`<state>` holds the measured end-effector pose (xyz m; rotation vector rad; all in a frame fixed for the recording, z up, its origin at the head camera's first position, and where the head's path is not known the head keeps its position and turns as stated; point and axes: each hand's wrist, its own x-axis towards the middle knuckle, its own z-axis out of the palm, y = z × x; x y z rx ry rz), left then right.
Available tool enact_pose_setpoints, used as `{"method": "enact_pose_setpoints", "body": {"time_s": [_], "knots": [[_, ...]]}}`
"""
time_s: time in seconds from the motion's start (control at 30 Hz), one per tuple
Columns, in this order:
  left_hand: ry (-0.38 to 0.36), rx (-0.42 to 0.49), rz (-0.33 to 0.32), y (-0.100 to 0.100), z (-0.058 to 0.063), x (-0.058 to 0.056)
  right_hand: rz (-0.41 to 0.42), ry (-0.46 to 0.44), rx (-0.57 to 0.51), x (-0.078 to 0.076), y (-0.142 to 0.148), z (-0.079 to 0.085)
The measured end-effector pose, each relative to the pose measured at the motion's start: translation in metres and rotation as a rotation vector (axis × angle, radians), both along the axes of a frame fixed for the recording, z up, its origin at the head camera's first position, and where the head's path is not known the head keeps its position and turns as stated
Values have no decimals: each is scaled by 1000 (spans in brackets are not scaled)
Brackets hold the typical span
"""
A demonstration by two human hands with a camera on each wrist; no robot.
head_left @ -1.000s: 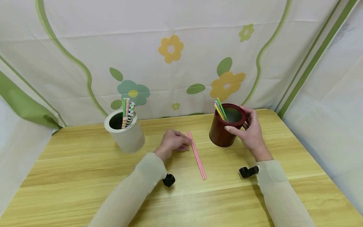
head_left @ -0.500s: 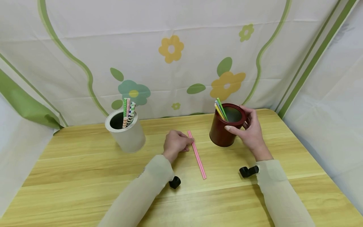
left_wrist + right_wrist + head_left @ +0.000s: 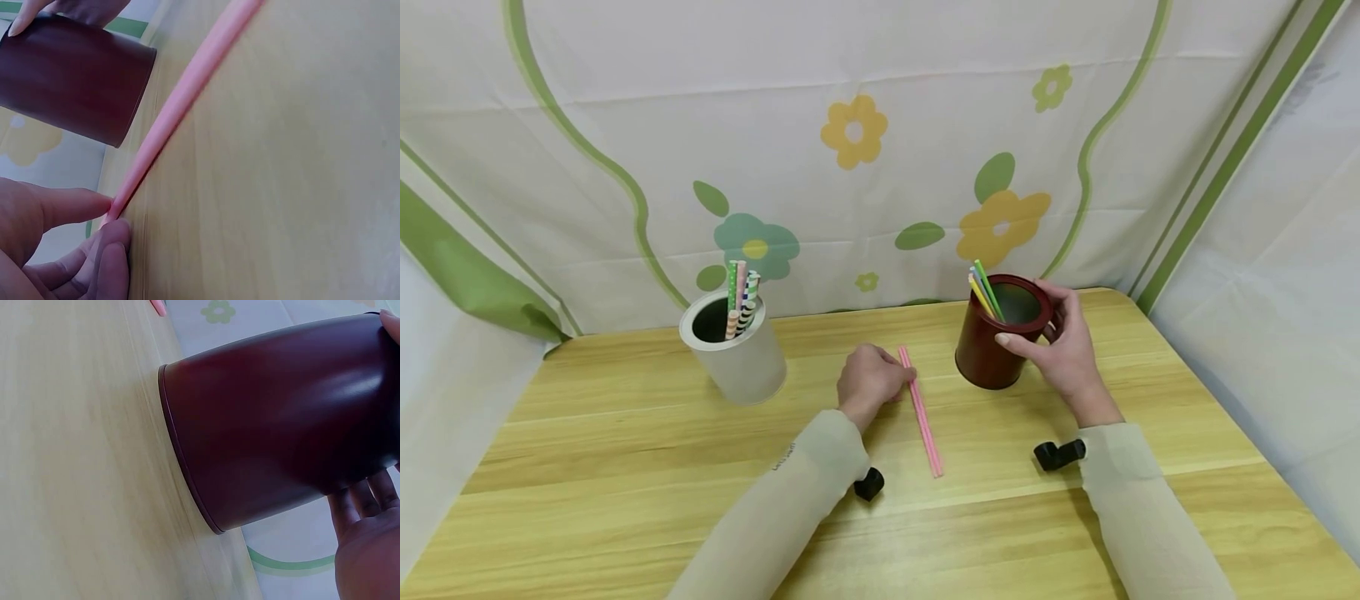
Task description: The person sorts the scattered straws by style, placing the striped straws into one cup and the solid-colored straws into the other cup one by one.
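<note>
Two pink straws (image 3: 927, 429) lie side by side on the wooden table in the head view. My left hand (image 3: 867, 382) pinches them near their far end; the left wrist view shows thumb and fingertips meeting around the pink straw (image 3: 172, 112). To the right, a dark red can (image 3: 988, 357) stands upright with several thin plain straws (image 3: 985, 292) in yellow, green and blue leaning inside. My right hand (image 3: 1067, 354) grips that can, thumb on the near side of the rim and fingers around the right side. The right wrist view shows the can's wall (image 3: 269, 419) close up.
A white can (image 3: 747, 367) with several patterned paper straws (image 3: 741, 296) stands at the left. The table (image 3: 625, 483) ends at a flower-printed cloth (image 3: 850, 217) behind the cans. White cloth also hangs at both sides.
My left hand has moved slightly right, onto the pink straws, and its thumb and fingers now pinch them. The straws' near end has shifted slightly left. My right hand stays on the can.
</note>
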<state>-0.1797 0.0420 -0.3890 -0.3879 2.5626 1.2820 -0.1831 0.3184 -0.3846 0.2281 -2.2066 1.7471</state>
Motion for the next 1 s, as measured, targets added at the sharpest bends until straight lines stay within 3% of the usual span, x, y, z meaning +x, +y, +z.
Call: {"method": "enact_pose_setpoints", "body": {"time_s": [0.33,1.0], "knots": [[19,-31,7,0,-1,1,4,7,15,-2,-1,-1],[50,8,34,0,-5,4,-9,-11,28,1,1,1]]}}
